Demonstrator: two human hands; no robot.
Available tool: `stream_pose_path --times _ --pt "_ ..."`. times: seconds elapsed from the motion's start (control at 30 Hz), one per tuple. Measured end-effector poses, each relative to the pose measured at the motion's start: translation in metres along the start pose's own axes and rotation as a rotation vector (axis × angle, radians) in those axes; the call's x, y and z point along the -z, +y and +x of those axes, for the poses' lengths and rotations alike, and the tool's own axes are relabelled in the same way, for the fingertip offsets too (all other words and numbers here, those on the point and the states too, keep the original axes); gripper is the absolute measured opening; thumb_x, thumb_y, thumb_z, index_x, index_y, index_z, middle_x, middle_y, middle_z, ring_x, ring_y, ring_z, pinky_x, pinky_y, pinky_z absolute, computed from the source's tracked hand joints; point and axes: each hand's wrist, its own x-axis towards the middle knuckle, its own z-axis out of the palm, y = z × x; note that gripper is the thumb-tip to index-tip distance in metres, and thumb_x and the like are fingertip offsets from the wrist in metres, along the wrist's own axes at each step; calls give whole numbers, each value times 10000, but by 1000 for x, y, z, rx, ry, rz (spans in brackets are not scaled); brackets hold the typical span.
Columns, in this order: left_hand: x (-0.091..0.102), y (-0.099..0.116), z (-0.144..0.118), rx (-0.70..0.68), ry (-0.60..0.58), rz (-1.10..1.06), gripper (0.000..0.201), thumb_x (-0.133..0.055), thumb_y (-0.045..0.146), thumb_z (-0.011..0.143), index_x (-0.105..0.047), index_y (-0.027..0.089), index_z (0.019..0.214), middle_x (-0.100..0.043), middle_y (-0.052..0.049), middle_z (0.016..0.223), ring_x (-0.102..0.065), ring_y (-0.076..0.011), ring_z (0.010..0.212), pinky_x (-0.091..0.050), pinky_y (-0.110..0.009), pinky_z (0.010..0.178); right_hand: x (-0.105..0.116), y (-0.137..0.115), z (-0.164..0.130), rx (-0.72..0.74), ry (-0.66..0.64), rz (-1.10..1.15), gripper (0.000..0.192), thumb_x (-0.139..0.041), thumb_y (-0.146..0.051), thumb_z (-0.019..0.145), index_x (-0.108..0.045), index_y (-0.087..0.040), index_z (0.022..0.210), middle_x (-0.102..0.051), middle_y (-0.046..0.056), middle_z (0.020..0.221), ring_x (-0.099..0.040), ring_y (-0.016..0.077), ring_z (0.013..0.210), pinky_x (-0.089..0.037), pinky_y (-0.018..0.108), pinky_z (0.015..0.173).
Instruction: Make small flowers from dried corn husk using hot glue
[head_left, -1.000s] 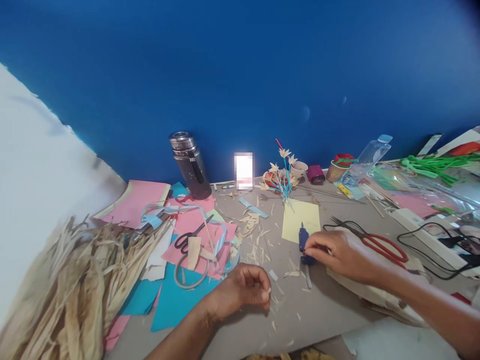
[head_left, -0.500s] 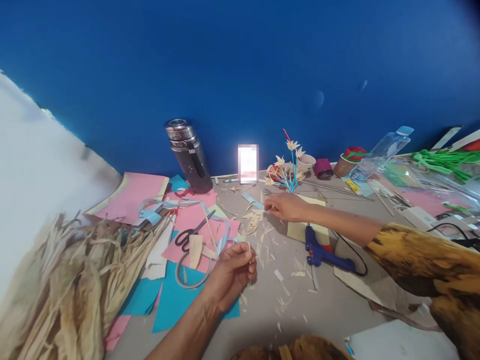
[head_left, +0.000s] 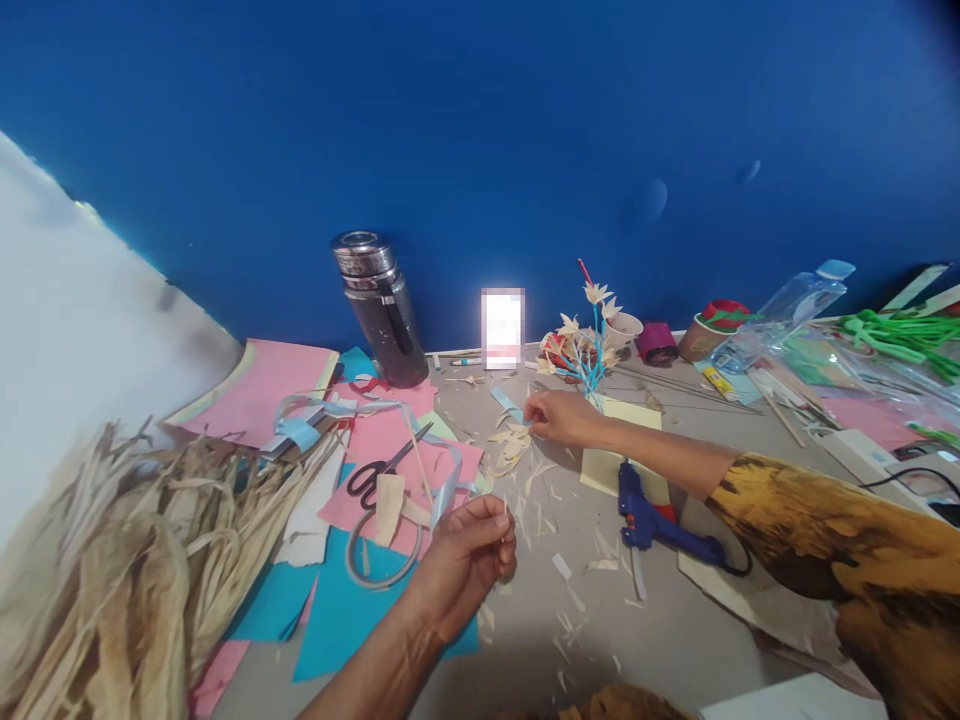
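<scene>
From where I stand, the left hand [head_left: 472, 545] is up above the table [head_left: 525, 610]. Its thumb and finger are pressed together on a pale bit [head_left: 506, 508], too small to tell what it is. The tip pokes up out of the pinch, maybe so one end can be seen and reached.

The right hand [head_left: 562, 417] reaches out to a little heap of husk petals [head_left: 510, 448], beside the end of a blue strip [head_left: 506, 403]. Its fingers point down and bunch close, but I can't tell if they have hold of anything. The heap lies out in front, about where both hands could get to it.

The glue gun [head_left: 637, 510] lies near the right arm. Its nose is on the yellow paper [head_left: 646, 412], perhaps so drips don't get on the table, and its handle turns to the right, which looks handy for that hand.

Husk flowers [head_left: 596, 295] on blue stems [head_left: 592, 378] are at the back, maybe to be out of the way. The scissors [head_left: 386, 468] lie on pink paper [head_left: 457, 462] over to the left, next to the big pile of dry husks [head_left: 161, 580].
</scene>
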Motion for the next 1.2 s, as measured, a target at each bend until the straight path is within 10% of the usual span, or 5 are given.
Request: stream_pose_path --times 0.2,0.47,0.8,1.0,1.2 --pt "-1 2 -1 -120 73 104 302 -862 305 691 -600 164 738 -561 23 606 -487 -88 542 -358 -215 526 14 -7 -34 169 99 78 130 -607 -161 884 -734 -185 896 -723 49 910 -643 169 808 -451 263 734" --pt "-15 6 -10 -49 27 -9 340 -903 271 654 -609 157 782 -717 -68 885 -662 -154 741 -497 -251 633 21 -43 -114 630 547 96 209 -542 -144 964 -737 -218 958 -713 71 940 -646 171 843 -498 288 747" --pt "-28 -2 -21 -128 -37 37 286 -902 262 645 -652 142 714 -676 -26 687 -601 -110 617 -468 -219 590 -4 -71 -148 488 661 -51 231 -539 -110 935 -736 -221 979 -735 74 940 -639 179 797 -476 301 721" --pt "-26 3 -25 -480 101 374 188 -845 275 698 -699 158 686 -656 -16 679 -573 -128 629 -466 -254 636 -25 -84 -155 -45 449 737 163 -613 -318 910 -715 -192 899 -679 37 765 -576 152 641 -453 265 590" --pt "-26 1 -24 -540 91 528 121 -818 242 718 -728 167 692 -682 -31 729 -588 -145 698 -462 -252 679 -44 -98 -154 -161 337 1319 303 -754 -472 786 -701 -174 803 -597 4 680 -476 121 604 -355 237 531"
